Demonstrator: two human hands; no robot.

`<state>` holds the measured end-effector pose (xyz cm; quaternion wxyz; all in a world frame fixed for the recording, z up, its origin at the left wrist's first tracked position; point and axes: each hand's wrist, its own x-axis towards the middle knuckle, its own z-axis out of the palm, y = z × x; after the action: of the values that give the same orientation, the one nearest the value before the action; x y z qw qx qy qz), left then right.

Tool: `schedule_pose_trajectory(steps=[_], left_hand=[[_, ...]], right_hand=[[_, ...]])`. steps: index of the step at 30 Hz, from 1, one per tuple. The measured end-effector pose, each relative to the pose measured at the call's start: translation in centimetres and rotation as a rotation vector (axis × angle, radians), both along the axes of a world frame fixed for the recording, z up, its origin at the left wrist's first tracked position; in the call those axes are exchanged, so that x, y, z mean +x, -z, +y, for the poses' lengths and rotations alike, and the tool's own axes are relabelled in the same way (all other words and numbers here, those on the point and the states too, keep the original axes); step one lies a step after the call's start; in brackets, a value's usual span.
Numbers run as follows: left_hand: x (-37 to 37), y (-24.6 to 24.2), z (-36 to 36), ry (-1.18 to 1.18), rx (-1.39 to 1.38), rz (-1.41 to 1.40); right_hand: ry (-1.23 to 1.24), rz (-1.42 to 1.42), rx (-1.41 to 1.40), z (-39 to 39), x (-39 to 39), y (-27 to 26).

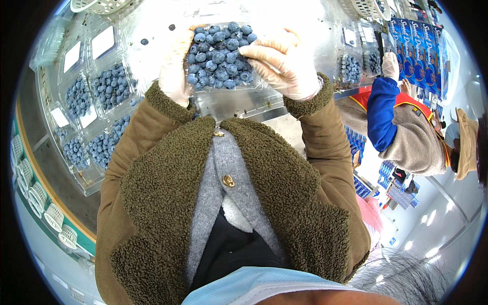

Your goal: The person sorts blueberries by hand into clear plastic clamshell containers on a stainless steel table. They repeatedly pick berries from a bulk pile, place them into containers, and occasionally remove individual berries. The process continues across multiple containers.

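A clear plastic clamshell punnet (244,88), heaped with blueberries (218,57), is in front of my chest over the metal work table. My left hand (174,66), in a pale thin glove, grips the punnet's left side, with the fingertips at its far left corner. From the right, my right hand (282,63), gloved alike, reaches over the punnet's rim. Its fingertips touch berries at the right edge of the heap. Whether a berry is pinched between them is not clear. Glare washes out the area beyond both hands.
On the left, several filled clamshells (110,85) stand on the metal table (213,103). Loose berries (144,41) lie beyond my left hand. White plastic baskets (100,5) stand at the far edge. On the right, a co-worker (411,129) stands near more punnets (350,68) and stacked blue cartons (415,57).
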<state>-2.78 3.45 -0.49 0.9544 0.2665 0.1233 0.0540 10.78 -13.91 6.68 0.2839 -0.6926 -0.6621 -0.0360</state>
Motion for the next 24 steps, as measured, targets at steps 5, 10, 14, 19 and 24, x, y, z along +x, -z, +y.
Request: schedule_pose_trajectory(steps=[5,10,14,19,24], left_hand=[[0.1,-0.7,-0.2,0.011,0.106,0.019],[-0.1,-0.5,-0.3,0.020,0.109,0.091],[0.1,0.0,-0.4,-0.009,0.156,0.038],[0.2,0.4,-0.8,0.005,0.124,0.097],[0.2,0.2,-0.8,0.031,0.102,0.109]], right_hand=[[0.160,-0.036,-0.133,1.1,1.2,-1.1],[0.088,-0.059,-0.241,1.6,1.6,-1.8],[0.073,-0.043,-0.302,1.8,1.5,-1.4],[0.015,-0.151,-0.319,2.0,2.1,-1.3],[0.008,-0.011,-0.512,2.3,2.7,-1.7]])
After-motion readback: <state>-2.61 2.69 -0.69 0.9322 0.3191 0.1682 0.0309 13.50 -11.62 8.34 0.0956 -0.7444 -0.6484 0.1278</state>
